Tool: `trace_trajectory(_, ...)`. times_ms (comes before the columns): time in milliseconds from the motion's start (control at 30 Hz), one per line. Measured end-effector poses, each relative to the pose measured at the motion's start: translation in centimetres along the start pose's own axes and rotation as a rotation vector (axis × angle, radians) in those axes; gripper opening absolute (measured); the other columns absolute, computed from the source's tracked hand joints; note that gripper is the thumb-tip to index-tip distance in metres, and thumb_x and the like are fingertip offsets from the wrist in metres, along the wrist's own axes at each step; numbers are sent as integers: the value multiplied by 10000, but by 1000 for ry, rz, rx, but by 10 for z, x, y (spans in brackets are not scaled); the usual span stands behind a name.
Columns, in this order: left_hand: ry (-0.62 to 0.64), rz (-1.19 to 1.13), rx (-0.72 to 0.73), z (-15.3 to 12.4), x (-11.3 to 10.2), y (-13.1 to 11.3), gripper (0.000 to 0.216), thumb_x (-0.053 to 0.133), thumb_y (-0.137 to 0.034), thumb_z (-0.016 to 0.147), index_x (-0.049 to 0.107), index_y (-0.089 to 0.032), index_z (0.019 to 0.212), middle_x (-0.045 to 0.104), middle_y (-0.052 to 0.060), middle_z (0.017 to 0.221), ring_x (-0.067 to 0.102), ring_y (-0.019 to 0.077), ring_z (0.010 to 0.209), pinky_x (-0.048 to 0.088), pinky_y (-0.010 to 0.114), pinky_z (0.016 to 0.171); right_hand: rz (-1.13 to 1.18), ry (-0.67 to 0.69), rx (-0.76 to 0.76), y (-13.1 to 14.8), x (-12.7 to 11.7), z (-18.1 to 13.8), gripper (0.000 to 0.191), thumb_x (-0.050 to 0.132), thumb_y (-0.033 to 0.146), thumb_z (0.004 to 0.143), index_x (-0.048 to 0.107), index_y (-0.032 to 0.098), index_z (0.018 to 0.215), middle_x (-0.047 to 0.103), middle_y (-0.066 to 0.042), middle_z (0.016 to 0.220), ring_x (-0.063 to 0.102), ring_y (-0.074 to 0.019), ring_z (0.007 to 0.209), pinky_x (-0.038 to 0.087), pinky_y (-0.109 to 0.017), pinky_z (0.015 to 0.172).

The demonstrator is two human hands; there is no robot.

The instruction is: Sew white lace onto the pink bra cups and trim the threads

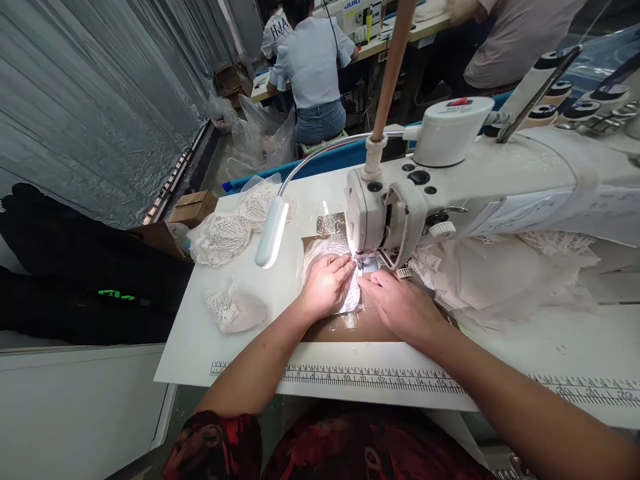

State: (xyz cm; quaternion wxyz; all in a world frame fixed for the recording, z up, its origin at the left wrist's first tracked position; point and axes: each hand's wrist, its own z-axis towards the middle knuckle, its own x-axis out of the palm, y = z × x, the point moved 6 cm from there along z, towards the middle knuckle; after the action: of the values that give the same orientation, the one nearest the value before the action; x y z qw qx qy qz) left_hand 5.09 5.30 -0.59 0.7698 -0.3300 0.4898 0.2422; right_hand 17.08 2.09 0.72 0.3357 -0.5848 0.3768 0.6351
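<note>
A white lace piece [352, 293] lies under the needle area of a white sewing machine [367, 210]. My left hand [327, 283] rests over the lace, fingers closed and pressed together on it close to the presser foot. On the other side, my right hand [400, 303] pinches the lace's right edge between thumb and forefinger, just in front of the foot. Light from the machine head falls brightly on the lace and fingertips. The needle itself is too small to make out. Part of the lace is hidden beneath my left hand.
Lace cups [220, 239] and a smaller lace piece [235, 310] lie left. A lamp [273, 233] on a bent neck hangs over the table. More sheer lace fabric [495, 273] is heaped right. A printed ruler [370, 379] runs along the front edge. People sit working behind.
</note>
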Motion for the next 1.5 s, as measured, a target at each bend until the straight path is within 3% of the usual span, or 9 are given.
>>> trace_trajectory(167,58,176,-91,-6,-4,-4,431,393,-323,924,527,-163,1302,520,115,1361,433,318,1239,409,490,967,-12,-39,-15,0,5,-2,398,359,135,879,627,200,1165,627,-70,890,554,-196,713,340,-317,652)
trace_trajectory(400,99,323,-325,-27,-17,-1,472,390,-369,916,513,-122,1299,487,119,1394,432,337,1196,420,453,879,17,-64,-57,-4,14,-2,401,341,184,911,590,159,1224,635,-117,1013,601,-232,817,422,-347,701)
trace_trajectory(867,158,403,-496,-63,-38,-6,369,443,-224,892,539,-71,1214,541,182,1299,490,315,1168,341,466,1000,89,-46,-114,-2,10,-6,415,314,231,923,572,181,1244,614,-125,978,611,-259,825,445,-359,710)
trace_trajectory(1067,-99,139,-225,-128,-83,-31,435,511,-439,883,524,-148,1206,605,118,1177,541,229,1101,420,374,958,239,30,-141,-11,13,-4,400,318,278,928,617,170,1171,613,-162,1038,614,-281,922,460,-389,779)
trace_trajectory(1167,-248,150,-338,-172,-106,-8,482,576,-402,844,508,-141,1243,578,141,1219,499,256,1166,400,419,1006,356,53,-189,-14,8,-7,336,391,298,910,664,237,1097,638,-153,1063,608,-287,1008,466,-392,836)
trace_trajectory(1267,-194,157,-466,-201,-114,21,266,531,-275,863,604,-160,1091,617,118,1104,521,253,1107,379,463,1015,468,62,-266,-4,-5,-15,286,485,343,881,685,271,1073,660,-144,1097,594,-295,1051,477,-399,858)
trace_trajectory(1367,-201,21,-498,-207,-120,24,201,448,-243,909,629,-174,858,605,31,805,553,176,836,376,461,1001,591,82,-252,21,-19,-27,364,571,456,839,651,302,1159,670,-118,1095,632,-271,931,530,-379,742)
trace_trajectory(1433,-207,-242,-490,-198,-119,8,272,449,-319,924,600,-165,757,518,-18,671,494,125,674,431,394,915,804,46,-215,43,-28,-33,455,648,451,793,602,318,1225,605,-97,1260,612,-268,1049,531,-377,829)
trace_trajectory(1500,-141,-590,-484,-183,-109,-15,327,495,-403,903,582,-148,717,451,-31,622,436,98,592,450,274,700,1120,148,-279,76,-27,-37,685,727,435,724,483,322,1354,500,-87,1398,560,-279,1164,494,-409,937)
